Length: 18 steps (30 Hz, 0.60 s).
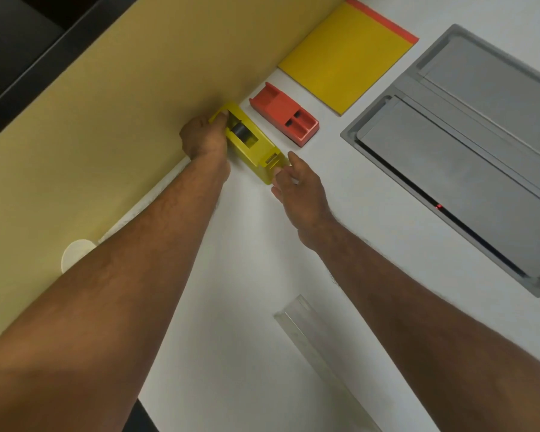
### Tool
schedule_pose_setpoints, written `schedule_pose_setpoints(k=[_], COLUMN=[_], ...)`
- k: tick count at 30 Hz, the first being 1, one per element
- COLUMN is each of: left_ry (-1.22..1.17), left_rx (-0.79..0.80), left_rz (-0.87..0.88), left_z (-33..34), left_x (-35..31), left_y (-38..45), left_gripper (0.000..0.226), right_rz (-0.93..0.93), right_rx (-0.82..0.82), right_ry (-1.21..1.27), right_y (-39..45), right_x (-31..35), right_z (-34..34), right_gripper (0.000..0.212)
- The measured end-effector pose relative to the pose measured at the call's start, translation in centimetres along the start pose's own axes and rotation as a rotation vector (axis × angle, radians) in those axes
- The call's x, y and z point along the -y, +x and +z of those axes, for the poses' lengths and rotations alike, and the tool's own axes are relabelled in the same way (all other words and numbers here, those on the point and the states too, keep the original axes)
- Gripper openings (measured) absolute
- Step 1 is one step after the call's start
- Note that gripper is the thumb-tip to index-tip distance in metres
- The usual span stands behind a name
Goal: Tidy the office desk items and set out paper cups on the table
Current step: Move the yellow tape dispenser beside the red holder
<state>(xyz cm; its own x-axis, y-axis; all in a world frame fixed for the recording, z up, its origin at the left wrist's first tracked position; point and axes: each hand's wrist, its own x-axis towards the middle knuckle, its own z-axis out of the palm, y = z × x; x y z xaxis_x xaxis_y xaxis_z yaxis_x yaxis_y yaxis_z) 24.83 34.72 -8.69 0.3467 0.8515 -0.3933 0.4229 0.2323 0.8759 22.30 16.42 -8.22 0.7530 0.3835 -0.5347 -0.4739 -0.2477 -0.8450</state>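
Note:
A yellow tape dispenser lies on the white desk, close to the yellow partition wall. My left hand grips its far end, thumb over the top edge. My right hand touches its near end, fingers spread and only lightly around it. Just beyond it sits a red-orange desk holder with small compartments. Further back lies a yellow notepad with a red-orange binding strip. A white round paper cup shows beside the partition, partly hidden behind my left forearm.
A grey recessed cable hatch with a small red light fills the desk's right side. A clear plastic ruler lies near the front. The yellow partition bounds the desk on the left, with dark furniture beyond it.

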Motion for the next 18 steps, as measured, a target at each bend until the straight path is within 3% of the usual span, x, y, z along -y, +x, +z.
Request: schedule_pose_setpoints(k=[7, 13, 18], left_ry=[0.102, 0.145, 0.228], left_rx=[-0.070, -0.055, 0.066], left_rz=[0.041, 0.048, 0.098], left_z=[-0.9, -2.1, -2.4], left_x=[1.6, 3.2, 4.4], left_y=[-5.1, -12.6, -21.0], left_gripper=[0.048, 0.045, 0.040], right_rz=[-0.053, -0.076, -0.161], right_rx=[-0.123, -0.306, -0.441], right_ry=[-0.012, -0.062, -0.188], right_y=[-3.7, -10.0, -17.0], right_x=[-1.9, -4.3, -7.3], right_z=[-4.6, -10.7, -15.1], right_gripper=[0.046, 0.035, 0.030])
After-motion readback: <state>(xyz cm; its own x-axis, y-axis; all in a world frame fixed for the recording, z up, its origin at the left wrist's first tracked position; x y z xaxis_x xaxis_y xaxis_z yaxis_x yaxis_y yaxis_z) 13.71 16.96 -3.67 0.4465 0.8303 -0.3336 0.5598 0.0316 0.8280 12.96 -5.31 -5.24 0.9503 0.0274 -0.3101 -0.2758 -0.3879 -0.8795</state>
